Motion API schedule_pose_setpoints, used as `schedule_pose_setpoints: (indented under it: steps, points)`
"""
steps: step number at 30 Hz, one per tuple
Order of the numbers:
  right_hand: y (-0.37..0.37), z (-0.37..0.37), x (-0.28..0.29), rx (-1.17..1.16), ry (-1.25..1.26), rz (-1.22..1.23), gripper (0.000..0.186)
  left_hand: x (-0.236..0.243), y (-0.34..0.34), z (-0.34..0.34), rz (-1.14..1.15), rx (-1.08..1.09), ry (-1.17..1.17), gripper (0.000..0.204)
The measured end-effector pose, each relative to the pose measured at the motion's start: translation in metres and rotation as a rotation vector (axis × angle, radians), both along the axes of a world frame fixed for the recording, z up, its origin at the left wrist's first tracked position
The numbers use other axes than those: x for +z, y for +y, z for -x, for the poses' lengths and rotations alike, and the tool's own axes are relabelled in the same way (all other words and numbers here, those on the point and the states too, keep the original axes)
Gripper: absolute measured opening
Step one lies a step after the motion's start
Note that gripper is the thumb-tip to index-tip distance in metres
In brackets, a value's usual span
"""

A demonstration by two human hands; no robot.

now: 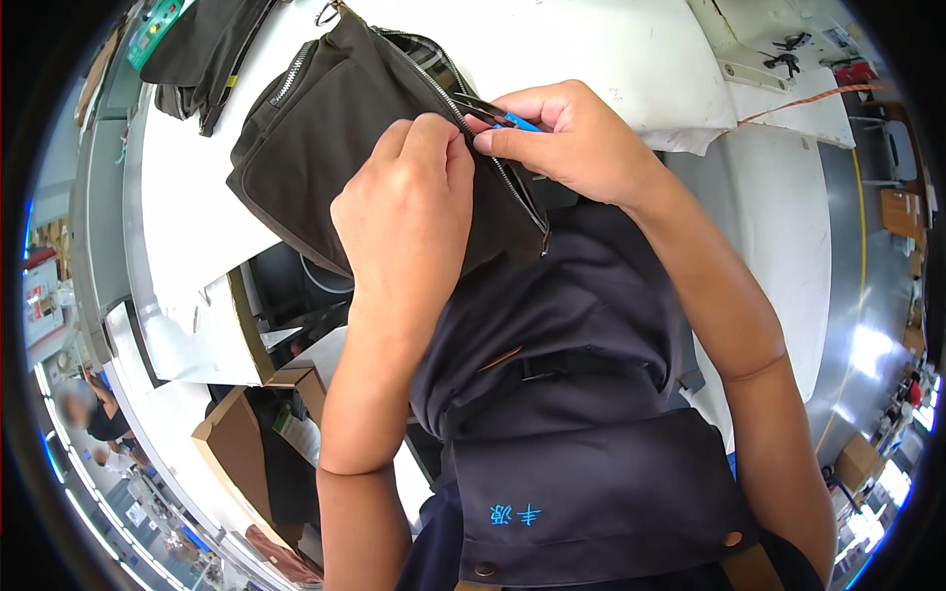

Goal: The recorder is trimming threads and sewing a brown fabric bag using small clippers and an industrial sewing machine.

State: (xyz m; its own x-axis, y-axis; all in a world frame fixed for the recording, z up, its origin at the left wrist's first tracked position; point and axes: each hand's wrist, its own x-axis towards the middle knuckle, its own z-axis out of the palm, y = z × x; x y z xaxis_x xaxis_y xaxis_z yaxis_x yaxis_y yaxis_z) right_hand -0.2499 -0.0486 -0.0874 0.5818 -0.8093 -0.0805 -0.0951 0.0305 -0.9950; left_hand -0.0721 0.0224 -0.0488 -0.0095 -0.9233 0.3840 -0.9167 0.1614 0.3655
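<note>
A dark olive-brown fabric bag (325, 133) lies at the table's near edge, its lower part reaching over my lap. Its long metal zipper (514, 189) is undone on the right side, and a plaid lining shows at the top. My left hand (404, 202) is closed at the bag's zipper edge, thumb and fingers pinching there; the exact spot is hidden behind the knuckles. Close to it on the right, my right hand (591, 143) grips small thread snips (523, 122) with blue handles. Their dark blades point up and left, over the zipper tape.
A second dark bag (202, 54) lies at the upper left of the white table (601, 44). An open cardboard box (229, 443) stands below on the left. An orange-red cord (808, 100) crosses the table's right end. Another person (106, 422) is far off at left.
</note>
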Motion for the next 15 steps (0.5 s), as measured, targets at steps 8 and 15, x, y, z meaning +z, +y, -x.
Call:
schedule_pose_setpoints:
  steps: [8, 15]
  points:
    - [0.003, -0.008, -0.003, -0.029, -0.039, -0.004, 0.019, 0.002, -0.009, -0.015, -0.079, -0.104, 0.293, 0.009]
    - [0.002, 0.001, -0.002, -0.051, 0.043, 0.013, 0.018, 0.02, 0.027, -0.032, -0.731, -0.131, 0.632, 0.006]
